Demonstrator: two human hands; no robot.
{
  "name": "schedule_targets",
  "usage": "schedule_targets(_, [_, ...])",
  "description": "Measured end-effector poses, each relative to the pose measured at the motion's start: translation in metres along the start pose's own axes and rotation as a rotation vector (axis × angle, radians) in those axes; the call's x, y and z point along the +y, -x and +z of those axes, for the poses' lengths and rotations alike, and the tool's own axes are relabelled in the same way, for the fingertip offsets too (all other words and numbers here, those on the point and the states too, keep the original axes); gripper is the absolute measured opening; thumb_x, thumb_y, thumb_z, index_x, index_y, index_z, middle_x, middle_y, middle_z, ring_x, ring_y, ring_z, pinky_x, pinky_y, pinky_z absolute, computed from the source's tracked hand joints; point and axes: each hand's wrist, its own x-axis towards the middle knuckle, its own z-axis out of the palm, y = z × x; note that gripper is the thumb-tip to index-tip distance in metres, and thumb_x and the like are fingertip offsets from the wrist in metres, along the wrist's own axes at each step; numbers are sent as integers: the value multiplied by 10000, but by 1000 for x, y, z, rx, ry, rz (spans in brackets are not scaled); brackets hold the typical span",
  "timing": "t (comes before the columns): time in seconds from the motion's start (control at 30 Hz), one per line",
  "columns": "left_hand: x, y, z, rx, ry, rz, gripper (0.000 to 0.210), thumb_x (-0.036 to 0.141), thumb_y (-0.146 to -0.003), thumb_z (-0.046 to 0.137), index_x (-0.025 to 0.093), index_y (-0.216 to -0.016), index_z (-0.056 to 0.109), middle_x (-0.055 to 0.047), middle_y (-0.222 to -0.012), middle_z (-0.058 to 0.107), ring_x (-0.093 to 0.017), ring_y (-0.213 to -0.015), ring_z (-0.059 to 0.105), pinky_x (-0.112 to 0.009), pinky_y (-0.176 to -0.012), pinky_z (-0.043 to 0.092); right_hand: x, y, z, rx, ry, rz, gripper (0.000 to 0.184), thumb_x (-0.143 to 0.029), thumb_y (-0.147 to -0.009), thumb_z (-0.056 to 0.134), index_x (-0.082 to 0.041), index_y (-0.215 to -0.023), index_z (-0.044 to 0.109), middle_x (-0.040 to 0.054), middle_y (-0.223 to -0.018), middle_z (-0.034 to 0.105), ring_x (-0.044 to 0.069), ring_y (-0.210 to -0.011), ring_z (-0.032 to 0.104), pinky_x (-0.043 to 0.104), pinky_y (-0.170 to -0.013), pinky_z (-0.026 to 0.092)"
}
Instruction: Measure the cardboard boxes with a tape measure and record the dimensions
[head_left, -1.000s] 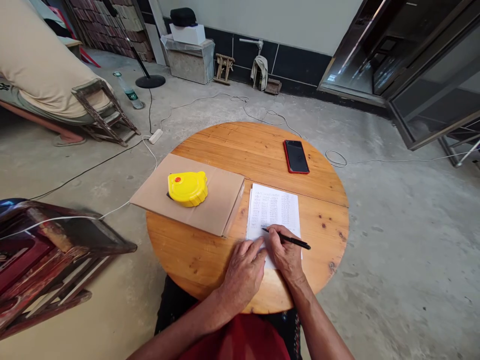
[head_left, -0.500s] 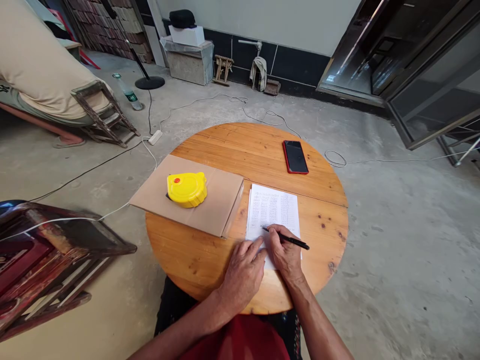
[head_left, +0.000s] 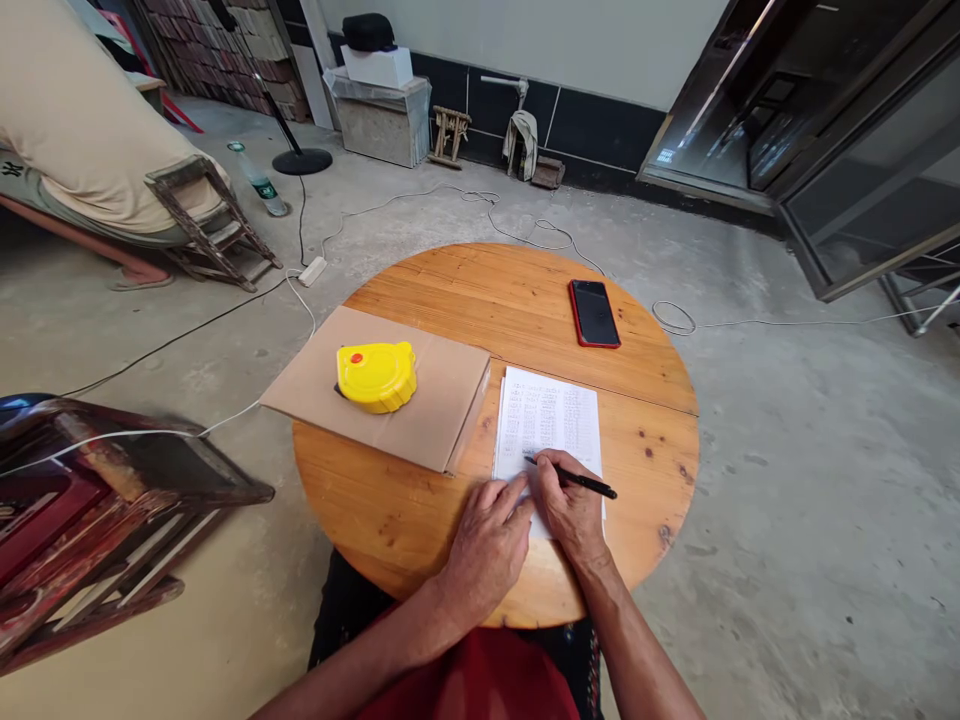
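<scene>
My right hand is closed around a black pen, its tip touching the white paper. Rows of small handwriting in columns cover the upper part of the sheet; more sheets seem to lie beneath. Flat and open, my left hand rests at the paper's lower left edge with its fingertips on it. Left of the paper, a yellow tape measure with a red button lies on a flat cardboard box. Beyond the paper to the right is a black phone in a red case.
Everything lies on a round wooden table. A wooden chair stands close at the left, with a small wooden stool farther back. White cables and a power strip run over the concrete floor. A bottle stands beyond.
The view has shifted very slightly. The pen's top end has moved a little, while its tip stays on the same line of writing. My left hand keeps its place.
</scene>
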Motion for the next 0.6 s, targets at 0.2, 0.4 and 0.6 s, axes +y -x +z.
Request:
schedule_targets(0.2, [1, 0, 0, -10, -9, -1, 334, 73, -889, 500, 182, -1179, 624, -93, -1313, 610, -242, -1082, 544, -420, -947, 491, -3, 0, -1, 8, -32, 23, 242, -324, -914, 519, -176, -826, 690, 41, -741, 716, 174, -653, 642, 280, -611, 514])
schedule_targets(0.4, [2, -1, -2, -12, -5, -2, 330, 85, -899, 488, 188, -1182, 622, -99, -1298, 619, -238, -1079, 553, -426, -942, 496, -3, -1, 0, 7, -24, 9, 234, -320, -905, 524, -180, -819, 691, 43, -752, 721, 177, -656, 646, 278, -601, 514])
schedule_targets(0.6, [0, -1, -2, -20, -23, 3, 301, 89, -901, 493, 177, -1153, 633, -91, -1319, 607, -248, -1071, 537, -427, -933, 499, 0, 0, -1, 46, -56, 53, 232, -323, -901, 520, -184, -807, 679, 36, -735, 712, 178, -656, 643, 279, -612, 514])
